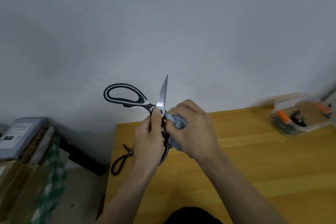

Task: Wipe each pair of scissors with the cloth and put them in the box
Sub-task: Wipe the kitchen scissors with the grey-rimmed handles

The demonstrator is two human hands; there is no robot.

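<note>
- A plain grey-white wall [163,23] is filling the upper part of the view, evenly and dimly lit.
- A yellow wooden desk [254,160] is standing against it, its grain running across.
- To the left, a stack of brown cardboard boxes [16,187] is sitting with a green checked cloth [54,165] hanging down its side.
- A grey case [20,134] is lying on top of the boxes.
- A dark bar [81,152] is slanting down behind them.

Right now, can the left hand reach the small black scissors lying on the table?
Probably yes, but not freely: the small black scissors lie just beside the left hand with nothing between them, yet that hand grips the large scissors, so it must let go first.
</note>
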